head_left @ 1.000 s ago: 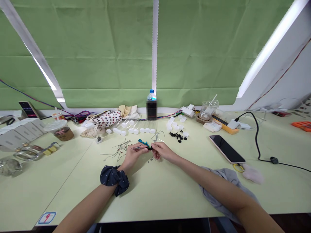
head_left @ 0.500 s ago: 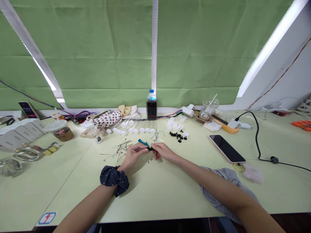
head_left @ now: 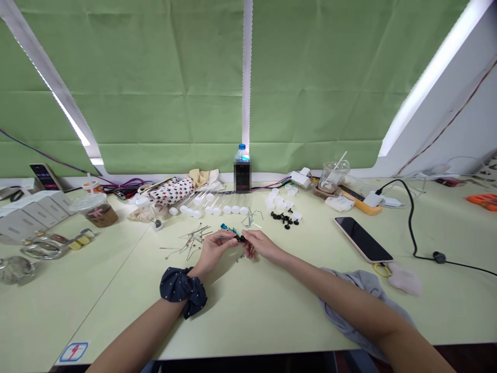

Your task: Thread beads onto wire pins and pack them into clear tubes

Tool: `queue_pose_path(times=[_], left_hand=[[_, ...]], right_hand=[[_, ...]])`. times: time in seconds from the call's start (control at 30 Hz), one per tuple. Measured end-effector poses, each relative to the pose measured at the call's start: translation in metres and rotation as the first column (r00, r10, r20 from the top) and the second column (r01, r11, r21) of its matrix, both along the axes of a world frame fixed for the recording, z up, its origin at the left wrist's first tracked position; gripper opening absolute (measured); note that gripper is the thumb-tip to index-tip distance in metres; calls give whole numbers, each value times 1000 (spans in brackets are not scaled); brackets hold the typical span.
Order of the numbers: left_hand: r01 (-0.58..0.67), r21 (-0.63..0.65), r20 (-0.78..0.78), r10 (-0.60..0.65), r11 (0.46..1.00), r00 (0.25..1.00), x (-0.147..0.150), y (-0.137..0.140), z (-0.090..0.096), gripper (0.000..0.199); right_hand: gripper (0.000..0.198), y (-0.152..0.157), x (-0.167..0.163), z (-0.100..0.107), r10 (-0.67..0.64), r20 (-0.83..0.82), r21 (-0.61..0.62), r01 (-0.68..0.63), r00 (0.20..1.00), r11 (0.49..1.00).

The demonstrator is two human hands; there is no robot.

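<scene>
Near the middle of the table, my left hand (head_left: pixel 213 248) is closed, thumb and fingers pinching a small black plastic part (head_left: pixel 241 239) and a thin metal rod. My right hand (head_left: pixel 262 243) meets it from the other side, its fingertips pinched on the same black part. The part is tiny and half hidden by fingers. Just beyond the hands lie small blue pieces (head_left: pixel 228 227). Tiny metal bits (head_left: pixel 240 257) are scattered under my right fingers. Thin metal rods (head_left: pixel 190 241) lie loose left of my left hand, and bent metal wires (head_left: pixel 253 217) lie behind my right hand.
Clear tubes with white caps (head_left: pixel 217 210) lie in a row behind. Black disc-headed parts (head_left: pixel 285 217) and loose white caps (head_left: pixel 277 197) sit back right. A phone (head_left: pixel 363 239) and a grey cloth (head_left: pixel 349 290) lie right; a drink cup (head_left: pixel 99 210) stands left.
Both hands stay together around the black part. The thin rod at my left fingers sits slightly differently, and the camera view has shifted very slightly.
</scene>
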State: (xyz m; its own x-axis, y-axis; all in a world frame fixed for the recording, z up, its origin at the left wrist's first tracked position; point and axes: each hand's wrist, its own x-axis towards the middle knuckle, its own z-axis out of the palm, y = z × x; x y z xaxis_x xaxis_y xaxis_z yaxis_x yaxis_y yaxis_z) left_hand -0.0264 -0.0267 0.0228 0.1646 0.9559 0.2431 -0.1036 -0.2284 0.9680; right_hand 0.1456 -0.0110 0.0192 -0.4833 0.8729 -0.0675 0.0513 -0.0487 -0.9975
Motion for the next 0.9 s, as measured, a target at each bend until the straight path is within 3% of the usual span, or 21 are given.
queue_pose_path(times=[0.13, 0.23, 0.33, 0.43, 0.6, 0.9], left_hand=[[44, -51, 49, -42, 998, 998, 3, -2, -2, 29], [54, -58, 26, -53, 997, 998, 3, -4, -3, 27], [-5, -26, -23, 4, 1000, 1000, 2, -3, -3, 21], [-102, 77, -159, 113, 992, 981, 1, 0, -3, 17], [-128, 293, -389, 241, 948, 889, 1, 5, 3, 12], [108, 599, -659, 412, 793, 630, 10, 16, 9, 6]], right_hand=[[52, 0, -2, -4, 22, -36, -59, -24, 999, 998], [52, -1, -3, -6, 34, -21, -58, -35, 999, 998], [47, -4, -2, -2, -88, 36, 48, 86, 995, 995], [38, -8, 2, 7, -275, 12, 218, 266, 961, 939], [48, -11, 8, 22, -266, -63, 334, 272, 962, 903], [28, -8, 8, 11, -327, -50, 342, 324, 944, 882]])
